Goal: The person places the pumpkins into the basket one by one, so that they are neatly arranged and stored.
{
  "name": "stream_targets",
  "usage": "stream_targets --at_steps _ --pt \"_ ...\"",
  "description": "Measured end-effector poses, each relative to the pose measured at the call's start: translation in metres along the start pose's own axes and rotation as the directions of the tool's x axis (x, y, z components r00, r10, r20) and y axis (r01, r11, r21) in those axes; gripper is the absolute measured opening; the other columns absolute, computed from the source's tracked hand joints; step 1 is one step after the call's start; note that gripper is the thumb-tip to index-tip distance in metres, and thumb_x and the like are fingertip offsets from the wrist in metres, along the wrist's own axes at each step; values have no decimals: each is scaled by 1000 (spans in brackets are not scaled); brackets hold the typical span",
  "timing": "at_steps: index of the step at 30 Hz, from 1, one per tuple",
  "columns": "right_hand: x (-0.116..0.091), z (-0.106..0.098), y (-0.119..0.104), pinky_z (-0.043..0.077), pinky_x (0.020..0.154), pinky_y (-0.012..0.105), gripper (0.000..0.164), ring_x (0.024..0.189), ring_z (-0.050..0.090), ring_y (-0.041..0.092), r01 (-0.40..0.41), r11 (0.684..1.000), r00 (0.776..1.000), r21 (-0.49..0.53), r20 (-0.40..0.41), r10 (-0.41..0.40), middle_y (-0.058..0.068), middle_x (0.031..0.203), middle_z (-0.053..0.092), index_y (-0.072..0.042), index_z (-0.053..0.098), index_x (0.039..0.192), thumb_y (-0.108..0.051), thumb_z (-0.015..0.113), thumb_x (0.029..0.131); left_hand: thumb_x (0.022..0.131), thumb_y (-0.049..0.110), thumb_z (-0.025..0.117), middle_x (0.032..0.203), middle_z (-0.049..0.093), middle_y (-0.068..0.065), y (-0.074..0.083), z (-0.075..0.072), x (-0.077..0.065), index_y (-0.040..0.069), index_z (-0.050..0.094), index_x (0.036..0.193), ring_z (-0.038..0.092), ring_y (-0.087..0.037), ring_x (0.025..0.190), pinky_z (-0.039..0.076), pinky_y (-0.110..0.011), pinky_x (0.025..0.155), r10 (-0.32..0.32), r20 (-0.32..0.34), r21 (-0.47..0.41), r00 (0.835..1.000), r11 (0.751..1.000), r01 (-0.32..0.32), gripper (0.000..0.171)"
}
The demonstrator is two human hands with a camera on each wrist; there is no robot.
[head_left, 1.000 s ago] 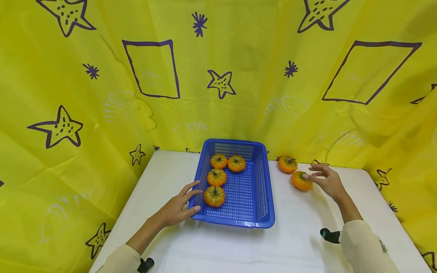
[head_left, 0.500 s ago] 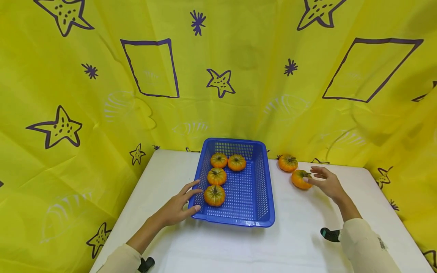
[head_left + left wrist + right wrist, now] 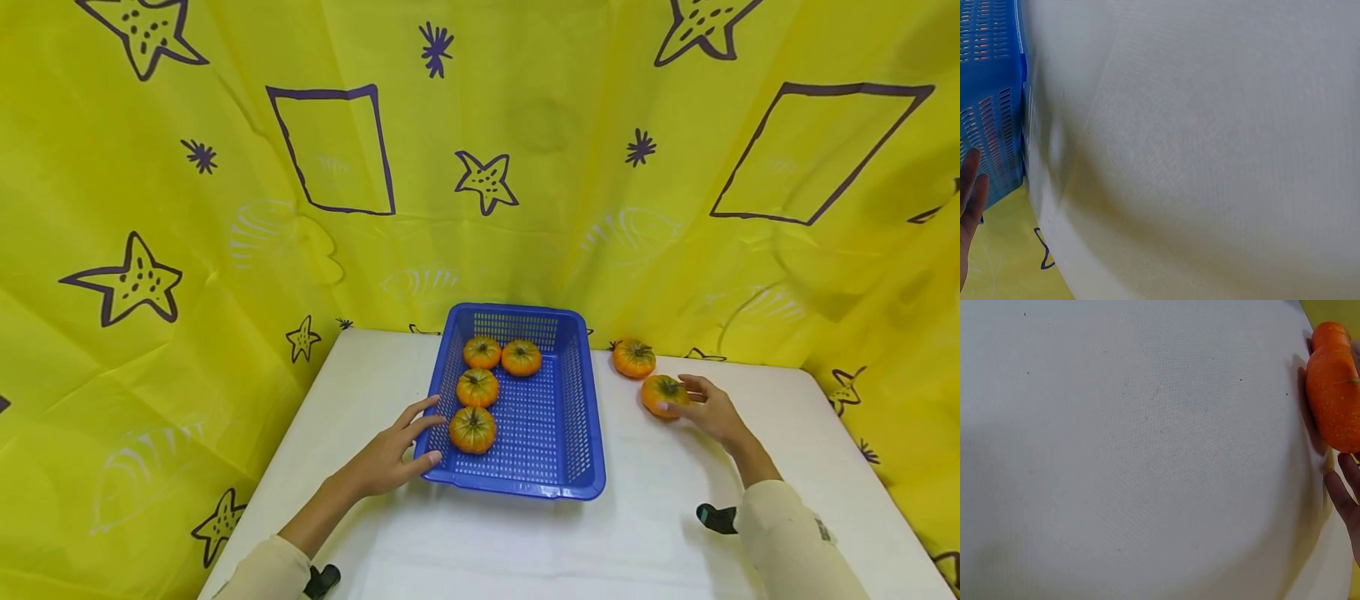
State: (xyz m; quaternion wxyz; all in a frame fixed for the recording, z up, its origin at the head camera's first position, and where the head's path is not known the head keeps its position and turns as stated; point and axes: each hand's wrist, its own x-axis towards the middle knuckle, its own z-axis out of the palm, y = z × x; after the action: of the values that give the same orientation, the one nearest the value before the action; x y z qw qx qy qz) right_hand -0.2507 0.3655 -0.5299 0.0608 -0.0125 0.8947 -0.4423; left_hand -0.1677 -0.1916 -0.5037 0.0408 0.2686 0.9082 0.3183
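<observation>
Orange pumpkin (image 3: 664, 390), one — sitting on the white table (image 3: 510, 550); right hand (image 3: 711, 410) is gripping it, thumb and curled fingers at opposing sides. Second pumpkin (image 3: 633, 359) is resting just behind. Blue basket (image 3: 536, 488), farther left, is holding four pumpkins (image 3: 477, 388) — left hand (image 3: 388, 455) is spreading loose fingers, gripping nothing, by its rim.

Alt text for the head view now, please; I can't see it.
A right hand pinches a small orange pumpkin on a white table, a second pumpkin just behind. To their left, a left hand is at the left rim of a blue basket holding four pumpkins.
</observation>
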Motion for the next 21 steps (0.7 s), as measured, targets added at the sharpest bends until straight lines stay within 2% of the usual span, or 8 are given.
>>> stream_targets --at_steps 11,21 --pt "0 3 -1 40 107 65 81 133 40 56 -26 1000 1000 2 0 26 39 149 36 10 31 149 -28 74 92 99 48 56 167 21 4 1 -1 0 20 52 145 49 -40 138 50 -60 100 -8 5 9 1000 1000 8 55" --pt "-1 2 -4 42 106 62 84 130 43 54 -54 998 998 -42 36 56 38 146 39 9 32 149 -36 74 92 99 49 56 167 21 2 2 -1 0 20 51 146 47 -40 139 50 -60 100 -8 9 8 1000 1000 8 55"
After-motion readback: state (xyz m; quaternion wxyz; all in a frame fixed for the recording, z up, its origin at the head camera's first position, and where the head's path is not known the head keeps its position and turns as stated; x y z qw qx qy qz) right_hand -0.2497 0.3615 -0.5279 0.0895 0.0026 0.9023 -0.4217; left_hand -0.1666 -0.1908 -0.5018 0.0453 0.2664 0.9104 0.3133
